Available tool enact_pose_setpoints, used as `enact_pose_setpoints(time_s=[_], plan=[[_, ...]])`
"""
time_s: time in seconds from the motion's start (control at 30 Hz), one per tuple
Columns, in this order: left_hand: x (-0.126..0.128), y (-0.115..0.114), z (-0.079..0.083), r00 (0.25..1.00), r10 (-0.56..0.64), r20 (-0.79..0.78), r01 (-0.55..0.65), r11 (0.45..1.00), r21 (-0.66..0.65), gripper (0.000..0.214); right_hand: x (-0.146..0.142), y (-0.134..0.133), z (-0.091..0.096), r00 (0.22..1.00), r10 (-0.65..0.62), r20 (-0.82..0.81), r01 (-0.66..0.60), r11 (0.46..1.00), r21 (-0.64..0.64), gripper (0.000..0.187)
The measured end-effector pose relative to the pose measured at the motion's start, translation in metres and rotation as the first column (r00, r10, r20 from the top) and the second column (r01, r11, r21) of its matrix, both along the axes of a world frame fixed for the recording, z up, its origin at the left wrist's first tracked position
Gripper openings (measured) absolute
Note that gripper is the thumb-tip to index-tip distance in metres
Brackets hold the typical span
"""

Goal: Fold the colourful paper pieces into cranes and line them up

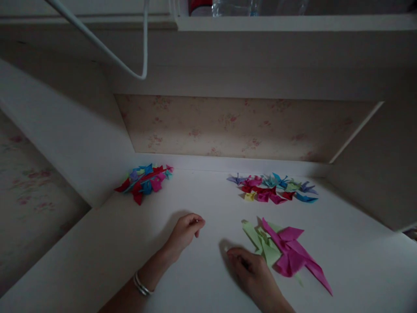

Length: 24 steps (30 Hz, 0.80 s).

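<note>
Left hand (187,228): loosely clenched above the white tabletop (195,282). Right hand (252,271): fingers curled in, just beside a light-green origami piece (271,253), which a magenta origami crane (292,261) partly overlaps. Behind: smaller multicoloured origami, clustered left (153,175) and right (264,192).

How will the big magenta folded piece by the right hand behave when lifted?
The magenta piece looks like thin folded paper, so it's probably light for its size. Its narrow points may bend or crease if pinched. It lies partly over the pale green piece, which might drag along.
</note>
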<state>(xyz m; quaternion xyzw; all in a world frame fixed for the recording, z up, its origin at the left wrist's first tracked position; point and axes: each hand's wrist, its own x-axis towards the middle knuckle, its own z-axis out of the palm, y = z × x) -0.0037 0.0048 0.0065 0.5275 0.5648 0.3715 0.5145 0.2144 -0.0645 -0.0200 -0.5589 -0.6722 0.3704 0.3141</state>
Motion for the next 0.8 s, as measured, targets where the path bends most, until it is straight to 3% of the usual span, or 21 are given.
enact_pose_setpoints(time_s=[0.17,0.3,0.57,0.8], plan=[[0.000,0.005,-0.010,1.000,-0.023,0.012,0.023,0.998,0.061,0.025,-0.007,0.001,0.003,0.995,-0.101,-0.020,0.101,0.995,0.012,0.031],[0.003,0.004,-0.019,0.997,-0.071,0.005,0.070,0.991,0.112,0.025,-0.034,0.013,0.010,0.970,-0.206,-0.129,0.202,0.978,-0.042,0.035],[-0.003,0.003,-0.020,0.988,-0.115,0.104,0.100,0.985,0.138,0.019,-0.095,0.065,0.012,0.872,-0.138,-0.469,0.117,0.990,-0.074,0.033],[-0.004,0.001,-0.023,0.980,-0.174,0.097,0.156,0.973,0.168,0.015,-0.091,0.054,0.006,0.900,-0.055,-0.432,0.061,0.998,0.000,0.034]])
